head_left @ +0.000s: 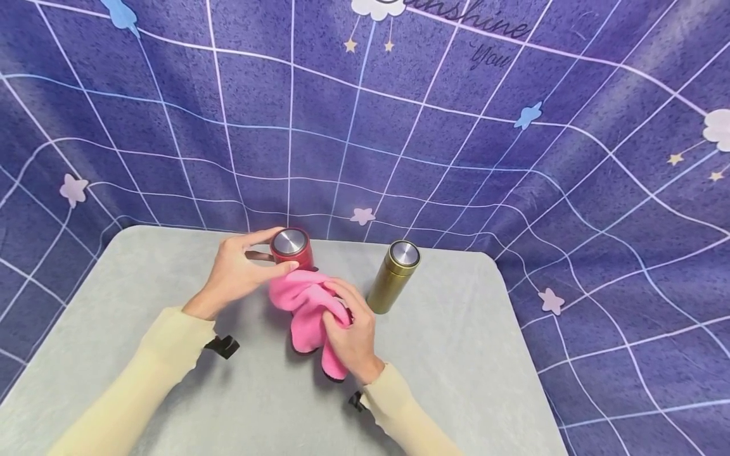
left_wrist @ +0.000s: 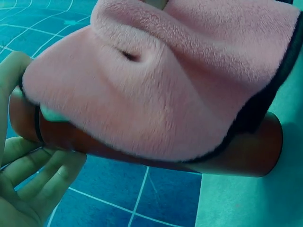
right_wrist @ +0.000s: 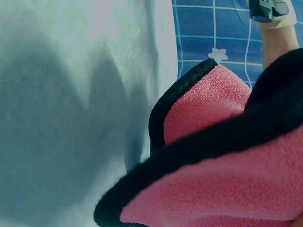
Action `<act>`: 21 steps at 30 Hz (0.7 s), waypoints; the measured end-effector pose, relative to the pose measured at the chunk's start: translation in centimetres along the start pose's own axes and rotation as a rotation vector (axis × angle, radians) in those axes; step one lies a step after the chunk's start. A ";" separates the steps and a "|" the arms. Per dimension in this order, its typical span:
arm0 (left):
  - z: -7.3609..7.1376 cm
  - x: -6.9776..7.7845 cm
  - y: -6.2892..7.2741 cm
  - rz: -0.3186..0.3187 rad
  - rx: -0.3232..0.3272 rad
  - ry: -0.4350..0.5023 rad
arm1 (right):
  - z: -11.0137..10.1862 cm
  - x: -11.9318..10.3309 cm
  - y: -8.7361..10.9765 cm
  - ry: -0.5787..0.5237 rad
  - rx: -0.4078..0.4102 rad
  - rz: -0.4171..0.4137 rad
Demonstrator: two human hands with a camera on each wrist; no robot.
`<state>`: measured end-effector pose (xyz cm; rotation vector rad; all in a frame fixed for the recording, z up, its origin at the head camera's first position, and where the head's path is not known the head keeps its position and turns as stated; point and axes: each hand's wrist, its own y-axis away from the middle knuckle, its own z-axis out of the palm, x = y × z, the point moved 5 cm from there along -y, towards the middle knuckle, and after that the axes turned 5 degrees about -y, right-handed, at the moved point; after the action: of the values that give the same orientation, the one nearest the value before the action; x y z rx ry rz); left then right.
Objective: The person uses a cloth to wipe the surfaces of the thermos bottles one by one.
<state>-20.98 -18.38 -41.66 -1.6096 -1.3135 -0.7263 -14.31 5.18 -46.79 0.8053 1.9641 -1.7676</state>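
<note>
A red thermos bottle point(head_left: 306, 256) with a silver lid stands near the table's back edge. My left hand point(head_left: 235, 269) grips it near the lid, thumb on the near side and fingers around the far side. A pink cloth point(head_left: 306, 324) with black edging is bunched in my right hand point(head_left: 355, 329), pinched between thumb and fingers. In the left wrist view the cloth point(left_wrist: 142, 104) drapes across the red bottle point(left_wrist: 258, 153) and hides much of its body. The right wrist view shows the cloth's folds point(right_wrist: 208, 113) hanging over the table; my right hand is mostly hidden there.
A gold-green thermos bottle point(head_left: 390, 282) with a silver lid stands upright to the right of my right hand. Both bottles rest on a grey table point(head_left: 456, 361). Behind the table hangs a purple-blue curtain point(head_left: 319, 152) with a grid, stars and clouds.
</note>
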 end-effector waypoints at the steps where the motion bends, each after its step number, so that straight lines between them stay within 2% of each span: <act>1: 0.0 0.0 0.0 0.004 0.002 0.007 | -0.2 0.1 0.1 -0.005 0.009 0.004; 7: -0.3 -0.3 0.1 -0.004 -0.002 0.050 | -1.6 0.2 0.5 -0.014 0.072 0.032; 11: -0.5 -0.6 0.3 0.003 0.002 0.033 | -2.5 0.3 0.5 -0.030 0.108 0.062; 17: -0.3 -0.9 0.7 0.042 -0.003 -0.032 | -3.7 0.4 -0.4 -0.079 0.164 0.121; 21: 0.1 -1.1 0.9 0.060 -0.023 -0.025 | -4.0 0.0 -1.4 -0.091 0.188 0.142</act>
<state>-20.38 -18.78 -42.93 -1.6741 -1.2733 -0.6886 -14.81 9.03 -45.22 0.8842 1.6585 -1.8886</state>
